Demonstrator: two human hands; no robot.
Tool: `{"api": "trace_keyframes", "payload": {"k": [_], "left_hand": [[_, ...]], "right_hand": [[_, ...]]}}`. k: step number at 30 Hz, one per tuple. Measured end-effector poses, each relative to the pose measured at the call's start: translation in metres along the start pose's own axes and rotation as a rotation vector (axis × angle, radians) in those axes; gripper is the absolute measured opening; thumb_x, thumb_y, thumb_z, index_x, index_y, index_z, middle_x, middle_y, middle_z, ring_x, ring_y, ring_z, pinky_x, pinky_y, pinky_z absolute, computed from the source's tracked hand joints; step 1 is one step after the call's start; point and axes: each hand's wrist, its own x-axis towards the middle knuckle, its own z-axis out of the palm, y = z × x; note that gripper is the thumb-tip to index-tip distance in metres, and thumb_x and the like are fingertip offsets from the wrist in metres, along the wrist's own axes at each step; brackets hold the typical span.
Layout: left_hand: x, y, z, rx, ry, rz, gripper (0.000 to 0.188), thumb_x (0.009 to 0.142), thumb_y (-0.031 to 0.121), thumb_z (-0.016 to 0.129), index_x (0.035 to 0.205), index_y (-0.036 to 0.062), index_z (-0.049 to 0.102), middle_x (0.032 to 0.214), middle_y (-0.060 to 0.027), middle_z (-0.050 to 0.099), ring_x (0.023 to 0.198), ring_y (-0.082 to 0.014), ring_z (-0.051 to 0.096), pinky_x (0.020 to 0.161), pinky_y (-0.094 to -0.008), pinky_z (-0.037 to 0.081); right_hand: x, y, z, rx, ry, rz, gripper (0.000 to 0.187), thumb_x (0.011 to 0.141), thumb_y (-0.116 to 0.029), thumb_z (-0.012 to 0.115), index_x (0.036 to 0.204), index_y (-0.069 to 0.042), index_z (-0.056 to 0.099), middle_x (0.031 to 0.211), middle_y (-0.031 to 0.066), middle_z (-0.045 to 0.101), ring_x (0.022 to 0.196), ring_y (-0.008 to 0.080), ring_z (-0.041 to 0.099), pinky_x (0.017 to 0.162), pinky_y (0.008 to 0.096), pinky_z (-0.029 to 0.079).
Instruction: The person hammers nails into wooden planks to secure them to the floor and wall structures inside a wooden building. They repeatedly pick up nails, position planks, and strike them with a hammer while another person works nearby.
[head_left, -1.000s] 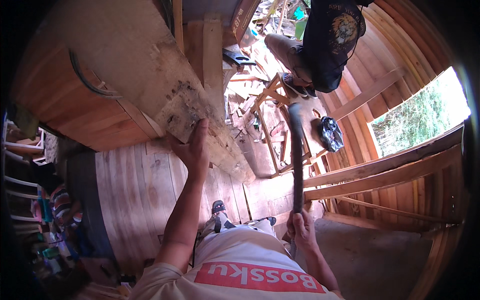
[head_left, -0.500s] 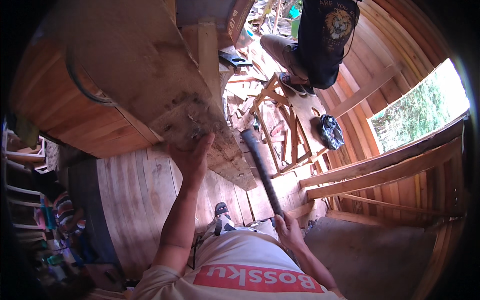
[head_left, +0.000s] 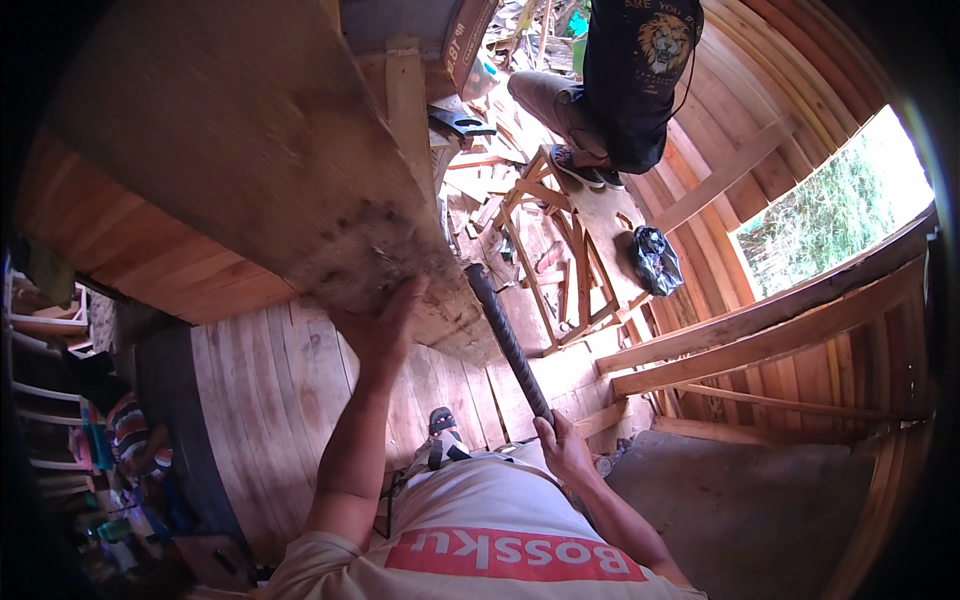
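Note:
A large, wide wooden board [head_left: 270, 170] slants down from the upper left, with dark stains and marks near its lower end. My left hand [head_left: 380, 325] is on that lower part, its thumb lying against the wood; the other fingers are mostly hidden. In my right hand [head_left: 565, 448], fingers wrap round one end of a dark bar [head_left: 512, 350] with a ribbed surface. The bar points up and away from me, and its far tip appears right beside the board's right edge. I cannot tell whether they touch.
Another person [head_left: 630, 90] stands beyond, near a wooden trestle [head_left: 590, 220] bearing a black plastic bag [head_left: 655, 262]. Wood scraps litter the ground behind it. Wooden beams [head_left: 760, 340] run along the right. Someone in a striped top [head_left: 135, 435] is at far left. Planks [head_left: 270, 400] cover the floor.
The bar's far tip has moved left to the board's edge, with my right hand shifting slightly up and left. The board has shifted and now hides a dark ring seen before.

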Motion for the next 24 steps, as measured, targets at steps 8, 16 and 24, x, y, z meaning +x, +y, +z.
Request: {"api": "trace_keyframes", "payload": {"k": [8,16,24], "left_hand": [[0.010,0.004,-0.001,0.111,0.048,-0.009,0.052,0.071,0.006,0.074,0.112,-0.0032,0.044,0.104,-0.0105,0.055,0.090,-0.0142,0.056,0.079,-0.0268,0.048],[-0.003,-0.007,0.002,0.136,0.013,0.000,0.052,0.072,0.007,0.074,0.111,-0.0027,0.043,0.104,-0.0090,0.053,0.090,-0.0147,0.055,0.077,-0.0268,0.048],[-0.008,-0.014,-0.004,0.133,0.038,-0.025,0.047,0.070,0.007,0.075,0.107,-0.0035,0.047,0.097,-0.0082,0.057,0.086,-0.0138,0.056,0.075,-0.0263,0.047]], "right_hand": [[-0.017,-0.013,-0.018,-0.114,0.126,-0.175,0.030,0.088,-0.030,0.049,0.088,-0.001,0.048,0.059,0.0248,0.053,0.063,0.0454,0.055,0.055,0.0502,0.040],[0.013,0.006,0.010,-0.242,0.099,-0.010,0.031,0.089,-0.033,0.048,0.091,-0.003,0.049,0.063,0.0262,0.055,0.067,0.0473,0.054,0.060,0.0526,0.040],[-0.017,-0.019,-0.017,-0.125,0.038,-0.012,0.030,0.089,-0.032,0.047,0.091,-0.002,0.050,0.063,0.0254,0.053,0.065,0.0444,0.055,0.060,0.0488,0.040]]}}
